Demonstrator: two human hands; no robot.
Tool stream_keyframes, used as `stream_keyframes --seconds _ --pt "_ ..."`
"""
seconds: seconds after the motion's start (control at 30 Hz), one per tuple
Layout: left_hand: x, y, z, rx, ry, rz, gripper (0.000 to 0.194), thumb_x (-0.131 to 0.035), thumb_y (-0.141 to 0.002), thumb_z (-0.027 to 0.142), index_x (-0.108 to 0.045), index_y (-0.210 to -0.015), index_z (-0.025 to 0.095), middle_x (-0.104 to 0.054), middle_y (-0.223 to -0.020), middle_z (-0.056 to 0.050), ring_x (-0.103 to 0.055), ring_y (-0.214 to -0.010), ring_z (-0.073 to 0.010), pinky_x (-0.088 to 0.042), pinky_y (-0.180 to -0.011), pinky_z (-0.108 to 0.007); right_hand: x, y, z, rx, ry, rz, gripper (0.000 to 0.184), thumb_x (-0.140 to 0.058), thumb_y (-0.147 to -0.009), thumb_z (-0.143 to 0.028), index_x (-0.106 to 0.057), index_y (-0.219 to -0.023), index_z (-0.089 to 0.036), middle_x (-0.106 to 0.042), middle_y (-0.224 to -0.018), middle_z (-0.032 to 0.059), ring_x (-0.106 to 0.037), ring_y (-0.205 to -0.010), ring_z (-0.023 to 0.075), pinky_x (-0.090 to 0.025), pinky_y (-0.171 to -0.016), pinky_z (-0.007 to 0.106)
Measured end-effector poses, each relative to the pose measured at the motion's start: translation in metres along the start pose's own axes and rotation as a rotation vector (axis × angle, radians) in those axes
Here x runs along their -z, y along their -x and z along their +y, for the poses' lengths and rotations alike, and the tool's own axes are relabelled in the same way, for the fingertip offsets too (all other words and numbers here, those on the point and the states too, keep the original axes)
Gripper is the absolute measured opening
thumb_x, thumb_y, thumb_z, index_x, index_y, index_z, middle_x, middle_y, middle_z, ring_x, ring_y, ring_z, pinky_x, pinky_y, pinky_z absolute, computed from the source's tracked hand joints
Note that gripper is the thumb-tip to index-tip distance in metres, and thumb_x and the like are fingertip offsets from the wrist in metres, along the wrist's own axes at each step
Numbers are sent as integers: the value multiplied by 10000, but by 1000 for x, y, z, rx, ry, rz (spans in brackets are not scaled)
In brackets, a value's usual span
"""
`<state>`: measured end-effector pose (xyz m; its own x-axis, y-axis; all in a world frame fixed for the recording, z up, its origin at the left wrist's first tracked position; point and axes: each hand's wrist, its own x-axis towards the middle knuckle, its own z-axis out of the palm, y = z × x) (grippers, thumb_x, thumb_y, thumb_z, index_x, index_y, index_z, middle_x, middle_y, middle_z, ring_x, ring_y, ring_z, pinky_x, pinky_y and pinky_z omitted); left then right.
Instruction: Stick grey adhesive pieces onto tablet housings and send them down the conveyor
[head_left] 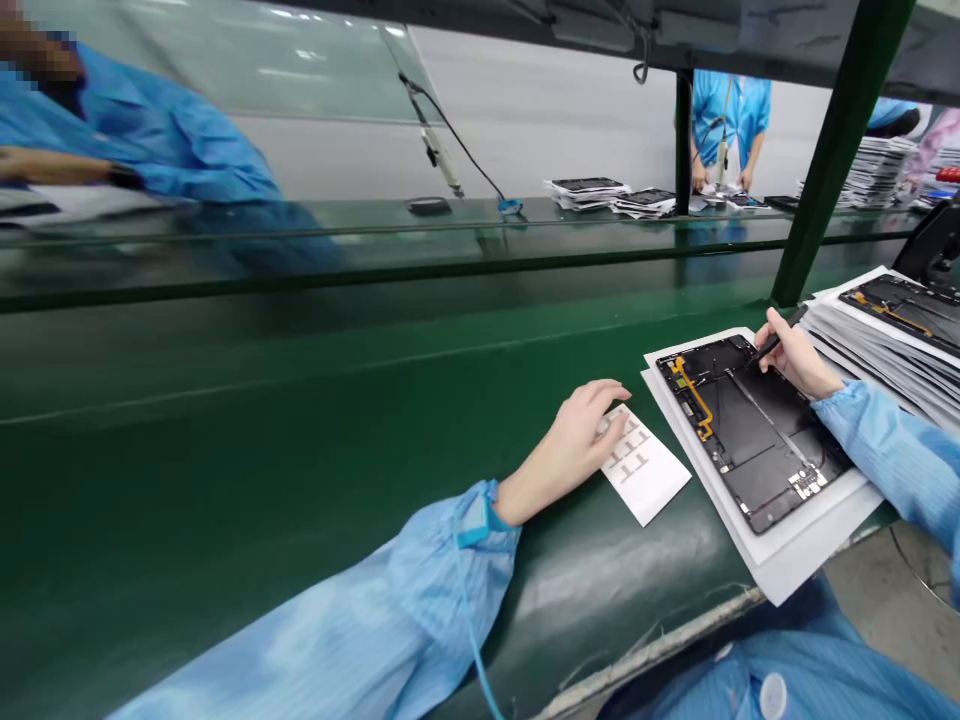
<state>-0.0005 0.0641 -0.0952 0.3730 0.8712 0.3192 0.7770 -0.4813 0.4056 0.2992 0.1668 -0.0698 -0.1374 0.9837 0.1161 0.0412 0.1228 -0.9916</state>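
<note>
Plainly, from where I stand, the right hand (pixel 796 358) is closed around a slim black pen-shaped tool (pixel 768 346), pinched between thumb and fingers, its lower end slanting down to the left. Directly under that grip lies a flat black rectangular tablet housing (pixel 757 430), open side up, with an orange ribbon cable (pixel 703 410) along the side farther left of the grip. The tool's tip is at the housing's far edge; whether it touches, I can't tell. Beneath the housing, white paper sheets (pixel 780 575) stick out toward the wearer.

Left of the grip, beside those sheets, a small white card (pixel 651 485) printed or set with grey T shapes lies on the dark green tabletop (pixel 337 430). The left hand (pixel 574 440) rests over its far left edge, fingers loosely bent and clasped around nothing I can see. Just right of the grip rises a paper-layered stack (pixel 885 345), topped by a second black housing (pixel 911 305). Farther off, beyond the grip, a blue-sleeved co-worker (pixel 731 120) stands across the bench.
</note>
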Motion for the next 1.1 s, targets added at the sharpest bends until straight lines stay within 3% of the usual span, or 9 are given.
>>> stream_keyframes --seconds 0.13,0.23,0.33,0.43,0.53,0.67,0.83,1.1 --pt "-3 19 15 -7 -17 -59 437 -324 -962 447 -484 -1246 155 -487 -1345 -152 -424 -1278 -300 -340 -1075 -478 -16 20 -26 21 22 -236 510 -728 -668 -654 -586 -684 -165 -598 -656 6 -630 -534 131 -568 -541 236" --pt "-9 29 23 -41 -34 -181 619 -366 -944 552 -360 -1396 128 -322 -1493 -188 -263 -1394 -353 -260 -1112 -550 -43 32 -43 27 54 -456 452 -795 -642 -562 -619 -746 -159 -629 -764 10 -676 -683 157 -593 -663 255" --pt "-10 26 24 -92 -43 -273 657 -389 -943 560 -310 -1436 133 -281 -1520 -171 -219 -1417 -341 -212 -1140 -550 -75 37 -46 21 83 -641 440 -772 -663 -556 -598 -754 -162 -630 -730 4 -684 -650 175 -594 -620 274" --pt "-6 19 23 -122 -55 -306 544 -377 -978 470 -351 -1422 155 -334 -1503 -139 -266 -1408 -296 -212 -1161 -499 -101 36 -36 32 123 -740 427 -716 -714 -570 -562 -759 -174 -633 -689 5 -685 -598 190 -572 -546 271" --pt "-4 16 25 -90 -92 -295 528 -338 -997 429 -345 -1423 117 -310 -1508 -166 -230 -1419 -310 -215 -1157 -522 -113 35 -22 80 179 -733 371 -629 -814 -536 -537 -762 -180 -640 -653 9 -686 -590 193 -552 -541 265" --pt "-5 17 29 -64 -218 -339 641 -318 -987 481 -301 -1429 18 -254 -1506 -240 -189 -1418 -362 -242 -1138 -557 -117 38 -10 146 226 -659 211 -523 -894 -345 -468 -758 -193 -612 -647 0 -688 -582 189 -528 -515 252" --pt "-3 18 31 -107 -295 -356 649 -274 -993 482 -318 -1419 -5 -278 -1489 -257 -209 -1408 -374 -272 -1124 -560 -119 44 -9 194 294 -596 143 -482 -837 -163 -424 -713 -206 -556 -589 -30 -667 -528 166 -483 -473 220" --pt "-5 19 28 -129 -308 -323 657 -208 -996 508 -404 -1369 5 -304 -1484 -241 -229 -1402 -378 -301 -1109 -562 -124 43 -16 239 408 -538 228 -497 -793 -97 -388 -631 -216 -529 -485 -50 -606 -463 141 -405 -443 202"
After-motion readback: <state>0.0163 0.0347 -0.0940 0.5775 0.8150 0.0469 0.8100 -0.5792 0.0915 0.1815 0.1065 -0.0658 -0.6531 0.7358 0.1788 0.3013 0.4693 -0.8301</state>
